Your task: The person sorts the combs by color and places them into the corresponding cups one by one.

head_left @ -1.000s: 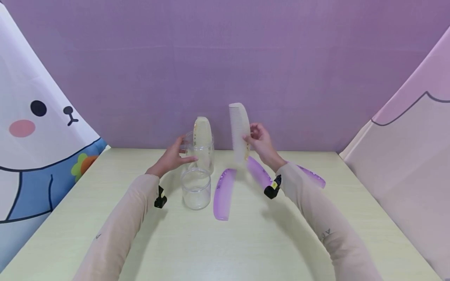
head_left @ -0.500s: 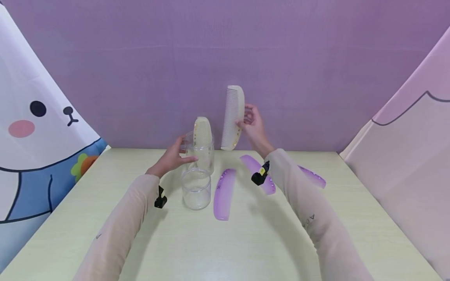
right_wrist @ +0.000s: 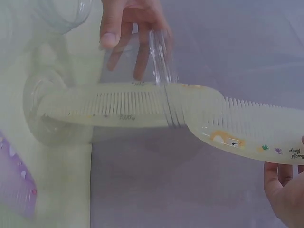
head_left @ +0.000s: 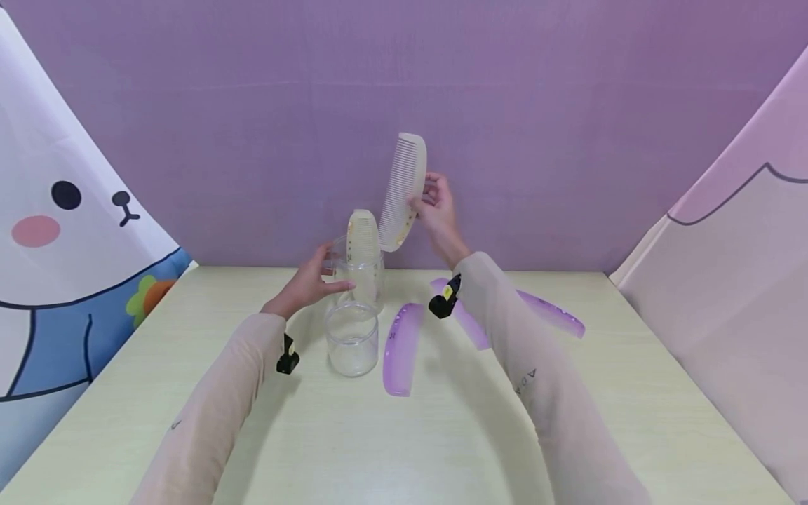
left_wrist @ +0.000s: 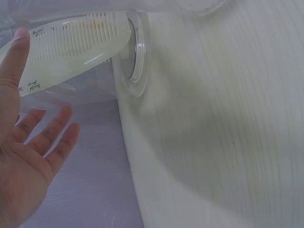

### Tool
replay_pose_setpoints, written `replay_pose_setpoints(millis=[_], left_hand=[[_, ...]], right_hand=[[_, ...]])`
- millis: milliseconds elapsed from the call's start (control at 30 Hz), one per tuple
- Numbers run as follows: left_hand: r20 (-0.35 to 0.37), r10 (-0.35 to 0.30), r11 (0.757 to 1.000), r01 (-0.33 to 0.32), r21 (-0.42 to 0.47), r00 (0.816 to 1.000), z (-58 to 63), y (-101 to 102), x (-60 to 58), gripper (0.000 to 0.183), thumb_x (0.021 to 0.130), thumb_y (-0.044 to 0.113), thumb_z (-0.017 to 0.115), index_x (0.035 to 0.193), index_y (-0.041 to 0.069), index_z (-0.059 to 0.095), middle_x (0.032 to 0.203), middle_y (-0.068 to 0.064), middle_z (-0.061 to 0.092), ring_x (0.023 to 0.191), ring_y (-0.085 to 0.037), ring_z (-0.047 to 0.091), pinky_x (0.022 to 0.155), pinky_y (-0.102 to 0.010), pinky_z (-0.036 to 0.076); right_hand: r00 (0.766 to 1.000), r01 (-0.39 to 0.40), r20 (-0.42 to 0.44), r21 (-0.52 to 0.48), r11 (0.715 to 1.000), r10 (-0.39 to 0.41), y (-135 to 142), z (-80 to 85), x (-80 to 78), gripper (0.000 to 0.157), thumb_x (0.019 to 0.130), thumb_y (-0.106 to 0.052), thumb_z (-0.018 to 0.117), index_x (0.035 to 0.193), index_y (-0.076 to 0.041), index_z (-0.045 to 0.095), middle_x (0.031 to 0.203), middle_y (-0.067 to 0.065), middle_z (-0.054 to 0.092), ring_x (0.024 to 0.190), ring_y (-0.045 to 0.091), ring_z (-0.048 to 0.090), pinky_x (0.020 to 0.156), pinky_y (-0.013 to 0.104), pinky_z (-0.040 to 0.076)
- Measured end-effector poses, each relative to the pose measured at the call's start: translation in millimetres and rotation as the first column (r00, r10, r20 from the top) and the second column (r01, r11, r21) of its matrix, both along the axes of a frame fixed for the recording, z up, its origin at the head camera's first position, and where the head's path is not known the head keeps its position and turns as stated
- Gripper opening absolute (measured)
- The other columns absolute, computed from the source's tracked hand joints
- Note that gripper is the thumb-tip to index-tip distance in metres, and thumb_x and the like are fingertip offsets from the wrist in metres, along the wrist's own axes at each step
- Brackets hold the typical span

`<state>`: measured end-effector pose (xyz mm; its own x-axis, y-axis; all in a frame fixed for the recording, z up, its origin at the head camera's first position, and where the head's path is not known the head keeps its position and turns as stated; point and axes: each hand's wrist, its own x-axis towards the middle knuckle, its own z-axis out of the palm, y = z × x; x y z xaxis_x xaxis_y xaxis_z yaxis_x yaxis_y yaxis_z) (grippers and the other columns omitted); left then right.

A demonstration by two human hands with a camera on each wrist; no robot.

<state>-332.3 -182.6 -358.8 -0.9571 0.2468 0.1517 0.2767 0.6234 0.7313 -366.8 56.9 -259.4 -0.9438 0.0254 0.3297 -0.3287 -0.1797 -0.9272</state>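
My right hand (head_left: 438,214) pinches a cream comb (head_left: 405,189) by its curved back, thumb in front. The comb is tilted, its teeth facing left and its lower end beside the rim of the far clear jar (head_left: 379,291). Orange and green prints show on it (right_wrist: 256,135) in the right wrist view. A cream comb (head_left: 362,238) stands in that jar, its top above the rim. My left hand (head_left: 309,282) holds the jar from the left, thumb in front and fingers behind. In the left wrist view the thumb (left_wrist: 15,59) overlaps the jar's comb (left_wrist: 71,52).
A second clear jar (head_left: 352,359) stands just in front of the first. Purple combs lie on the table: one (head_left: 402,351) right of the near jar, another (head_left: 470,326) partly under the right forearm, a third (head_left: 555,315) farther right. A purple backdrop (head_left: 536,140) rises behind the table.
My right hand has lifted the cream comb up and left toward the far jar, and the comb now leans more. The left hand and both jars have stayed in place.
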Motion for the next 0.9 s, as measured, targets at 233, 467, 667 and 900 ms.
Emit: replay_pose_setpoints(millis=[233,467,667,900], left_hand=[[0.006,-0.010,1.000,0.010,0.004,1.000,-0.9,-1,-0.2,0.098,0.077,0.031,0.073,0.146,0.009,0.007,0.142,-0.019,0.034,0.118,-0.040,0.047,0.098,-0.050,0.042],[0.004,-0.011,1.000,0.011,0.000,1.000,-1.2,-4,0.0,0.097,0.078,0.030,0.073,0.146,0.009,0.006,0.142,-0.019,0.034,0.118,-0.041,0.047,0.096,-0.051,0.043],[0.002,-0.010,1.000,0.010,0.003,1.000,-2.3,-7,-0.9,0.097,0.077,0.030,0.073,0.145,0.008,0.008,0.141,-0.021,0.034,0.118,-0.042,0.047,0.095,-0.052,0.044],[0.002,-0.001,1.000,0.001,-0.013,1.000,-2.0,-8,-0.4,0.099,0.077,0.033,0.073,0.146,0.008,0.006,0.141,-0.019,0.035,0.117,-0.041,0.048,0.094,-0.051,0.044]], right_hand=[[1.000,0.025,-0.007,-0.010,1.000,-0.025,-16,1.3,-1.0,0.031,0.086,0.005,0.056,0.112,-0.010,0.046,0.096,0.004,0.056,0.084,0.015,0.057,0.075,0.030,0.052],[1.000,0.025,-0.017,-0.006,1.000,-0.025,-29,-1.6,-0.6,0.028,0.087,0.002,0.056,0.111,-0.006,0.045,0.090,0.001,0.054,0.078,0.012,0.055,0.067,0.024,0.049],[1.000,0.017,-0.016,0.045,0.999,-0.017,-38,-9.8,-0.3,0.028,0.087,0.002,0.055,0.113,-0.001,0.044,0.094,0.007,0.055,0.076,0.012,0.054,0.065,0.024,0.048],[1.000,0.015,-0.018,0.111,0.994,-0.013,-45,-22.1,1.1,0.026,0.086,0.004,0.056,0.110,0.000,0.045,0.094,0.012,0.056,0.074,0.013,0.054,0.068,0.031,0.051]])
